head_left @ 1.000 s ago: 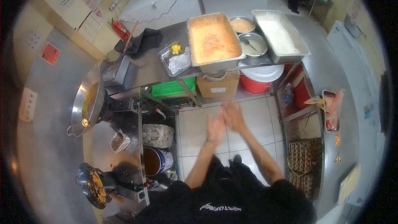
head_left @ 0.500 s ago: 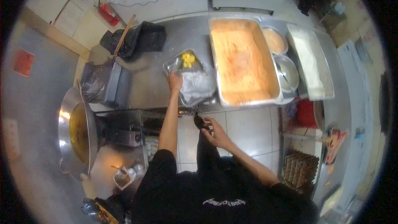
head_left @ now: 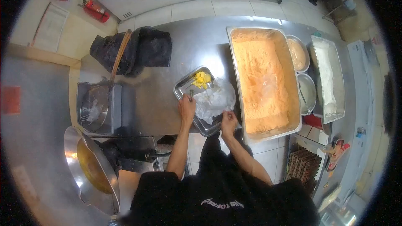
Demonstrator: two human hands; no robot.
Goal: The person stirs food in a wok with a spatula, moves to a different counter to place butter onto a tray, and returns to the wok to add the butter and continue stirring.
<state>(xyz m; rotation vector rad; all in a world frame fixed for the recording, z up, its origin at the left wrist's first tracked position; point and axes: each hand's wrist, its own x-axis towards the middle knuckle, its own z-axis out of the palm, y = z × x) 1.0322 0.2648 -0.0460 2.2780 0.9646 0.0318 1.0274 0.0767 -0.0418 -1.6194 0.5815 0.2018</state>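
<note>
A small metal tray (head_left: 180, 88) lies on the steel table near its front edge. Yellow pieces (head_left: 202, 79) sit at its far end, and a crumpled white plastic bag (head_left: 215, 99) covers much of the rest. My left hand (head_left: 187, 107) is closed at the tray's left side, with a small dark green thing sticking up from its fingers. At the near right, my right hand (head_left: 229, 122) pinches the edge of the plastic bag. Right of it stands a large metal pan (head_left: 295, 119) of orange powder.
Two round bowls (head_left: 307, 94) and a pan of white powder (head_left: 326, 75) stand at the right. Black cloth (head_left: 155, 48) lies back left, above a grey bin (head_left: 115, 111). A large wok (head_left: 75, 155) holds yellow liquid. Egg trays (head_left: 303, 165) are at lower right.
My right hand has moved up from in front of the table to the bag. My left hand now holds a small dark green thing. The view has shifted, and a hand by the wok is gone.
</note>
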